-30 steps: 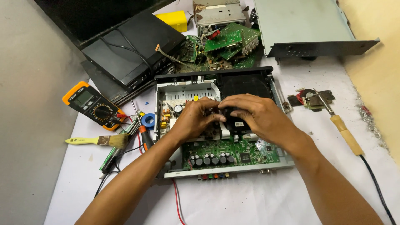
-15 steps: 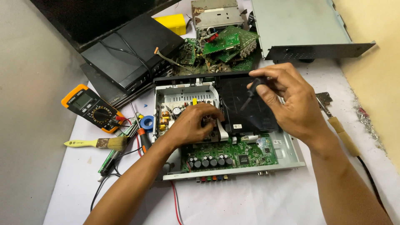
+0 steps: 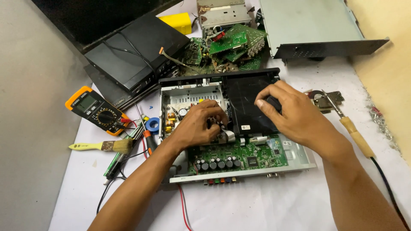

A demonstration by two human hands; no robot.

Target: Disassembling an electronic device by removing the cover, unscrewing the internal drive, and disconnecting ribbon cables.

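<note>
At the centre of the white bench sits one opened disc player chassis [image 3: 299, 156], and since half a second ago the right hand [image 3: 295, 113] has dropped from the black drive's [image 3: 248, 102] far corner to its right edge, fingers curled on a small dark part. One left hand [image 3: 199, 126] stays at the flat ribbon cable [image 3: 224, 136], fingers pinched closed there. One multimeter [image 3: 96, 110] lies at nine o'clock, one brush [image 3: 105, 146] below it, one soldering iron [image 3: 353, 133] at three o'clock.

White-covered table [image 3: 265, 205] between grey floor [image 3: 30, 128] and yellowish wall [image 3: 385, 64].
</note>
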